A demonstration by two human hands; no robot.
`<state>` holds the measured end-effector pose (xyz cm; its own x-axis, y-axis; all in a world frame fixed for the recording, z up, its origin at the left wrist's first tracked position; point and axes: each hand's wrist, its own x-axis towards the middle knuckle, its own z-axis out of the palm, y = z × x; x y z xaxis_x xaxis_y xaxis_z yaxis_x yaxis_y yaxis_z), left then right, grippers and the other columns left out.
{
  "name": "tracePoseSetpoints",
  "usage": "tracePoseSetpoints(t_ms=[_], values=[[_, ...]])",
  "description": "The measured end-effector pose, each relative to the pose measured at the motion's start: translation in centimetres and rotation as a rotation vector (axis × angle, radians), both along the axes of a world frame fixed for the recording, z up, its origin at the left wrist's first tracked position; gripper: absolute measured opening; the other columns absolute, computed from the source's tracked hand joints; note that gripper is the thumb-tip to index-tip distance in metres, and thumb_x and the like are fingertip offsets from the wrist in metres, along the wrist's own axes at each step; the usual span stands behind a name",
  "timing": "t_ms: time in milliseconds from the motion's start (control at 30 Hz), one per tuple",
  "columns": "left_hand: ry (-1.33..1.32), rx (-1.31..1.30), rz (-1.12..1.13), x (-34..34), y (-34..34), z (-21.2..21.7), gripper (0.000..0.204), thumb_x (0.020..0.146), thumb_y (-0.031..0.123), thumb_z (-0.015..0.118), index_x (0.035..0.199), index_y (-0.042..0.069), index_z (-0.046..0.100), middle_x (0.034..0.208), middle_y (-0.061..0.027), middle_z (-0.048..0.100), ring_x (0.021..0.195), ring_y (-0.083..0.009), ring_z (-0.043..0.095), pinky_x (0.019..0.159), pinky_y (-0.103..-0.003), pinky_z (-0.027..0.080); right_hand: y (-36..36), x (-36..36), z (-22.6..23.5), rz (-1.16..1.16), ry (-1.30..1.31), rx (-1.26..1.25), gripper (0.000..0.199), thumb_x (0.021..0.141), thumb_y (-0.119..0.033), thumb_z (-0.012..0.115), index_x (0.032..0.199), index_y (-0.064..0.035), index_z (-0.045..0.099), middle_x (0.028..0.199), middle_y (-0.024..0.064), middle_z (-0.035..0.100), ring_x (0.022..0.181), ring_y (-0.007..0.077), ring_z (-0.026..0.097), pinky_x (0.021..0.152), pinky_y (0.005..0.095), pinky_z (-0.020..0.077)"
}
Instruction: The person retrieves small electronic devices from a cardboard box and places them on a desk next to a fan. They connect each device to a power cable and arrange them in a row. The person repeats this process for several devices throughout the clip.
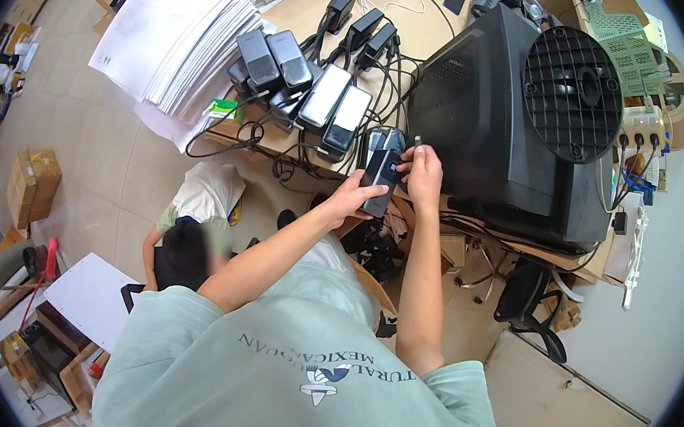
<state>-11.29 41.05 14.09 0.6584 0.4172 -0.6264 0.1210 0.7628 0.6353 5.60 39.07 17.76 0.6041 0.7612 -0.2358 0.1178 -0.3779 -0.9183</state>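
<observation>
My left hand (350, 196) is wrapped round a black power bank (375, 182), holding it tilted near the table's front edge. A small spot of blue shows at its upper end. Beside that end my right hand (423, 177) is closed, with a small dark cable plug (418, 141) sticking out above its fingers. Whether the right fingertips touch the power bank I cannot tell. Just behind lies another glossy dark power bank (385, 139). To the left, several more power banks (320, 96) rest close together on the table among tangled black cables (285, 167).
Black power adapters (365, 28) stand behind the power banks. A tall stack of white paper (169, 40) is at the left. A big black monitor-like casing (484, 104) with a round grille stand (572, 94) fills the right. Another person (191, 240) is low down at the left.
</observation>
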Motion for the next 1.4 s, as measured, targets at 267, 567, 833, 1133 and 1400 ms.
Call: tracePoseSetpoints(t_ms=[267, 567, 833, 1133, 1400], values=[[0.094, -0.066, -0.102, -0.6, 2.7, -2.1, 0.092, 0.083, 0.046, 0.076, 0.153, 0.009, 0.029, 0.132, -0.0058, 0.055, 0.113, -0.0175, 0.053, 0.078, -0.037, 0.042, 2.2, 0.2, -6.5, 0.022, -0.435, -0.173, 0.037, 0.104, -0.022, 0.044, 0.12, 0.0092, 0.056, 0.13, 0.0276, 0.058, 0.123, 0.0438, 0.054, 0.106, 0.0459, 0.0413], [0.09, -0.096, -0.078, -0.1, 3.6, -3.0, 0.082, 0.083, 0.049, 0.074, 0.145, 0.009, 0.038, 0.118, -0.0037, 0.055, 0.1, -0.0134, 0.055, 0.065, -0.029, 0.041, 2.7, 1.0, -5.6, 0.063, -0.193, -0.108, 0.029, 0.104, -0.023, 0.046, 0.108, 0.0017, 0.059, 0.094, 0.0195, 0.067, 0.089, 0.0387, 0.064, 0.083, 0.0438, 0.0488], [0.129, -0.114, -0.299, 0.1, 6.3, 0.4, 0.058, 0.087, 0.04, 0.073, 0.129, 0.011, 0.047, 0.111, -0.0021, 0.055, 0.096, -0.0125, 0.057, 0.059, -0.028, 0.044, 4.1, 1.8, -1.1, 0.022, -0.148, 0.054, 0.023, 0.103, -0.017, 0.048, 0.104, 0.003, 0.06, 0.104, 0.0146, 0.062, 0.093, 0.028, 0.061, 0.089, 0.0354, 0.0477], [0.217, -0.035, -0.146, 5.0, 7.0, -1.0, 0.058, 0.1, 0.047, 0.057, 0.13, -0.001, 0.044, 0.119, -0.0153, 0.059, 0.097, -0.0174, 0.057, 0.083, -0.034, 0.048, 15.2, 2.6, 0.7, -0.042, 0.336, 0.358, 0.029, 0.109, -0.022, 0.045, 0.108, 0.0001, 0.064, 0.068, -0.0022, 0.05, 0.06, 0.0058, 0.042, 0.055, 0.0217, 0.0344], [0.379, 0.597, -0.162, 6.2, 4.3, -3.3, 0.085, 0.097, 0.038, 0.063, 0.148, -0.015, 0.02, 0.147, -0.0362, 0.032, 0.138, -0.0472, 0.037, 0.116, -0.046, 0.034, 22.9, 5.7, -6.7, -0.096, 0.951, 0.238, 0.023, 0.106, -0.017, 0.04, 0.106, 0.0001, 0.055, 0.068, 0.0038, 0.053, 0.056, 0.0146, 0.046, 0.051, 0.0279, 0.0375]])
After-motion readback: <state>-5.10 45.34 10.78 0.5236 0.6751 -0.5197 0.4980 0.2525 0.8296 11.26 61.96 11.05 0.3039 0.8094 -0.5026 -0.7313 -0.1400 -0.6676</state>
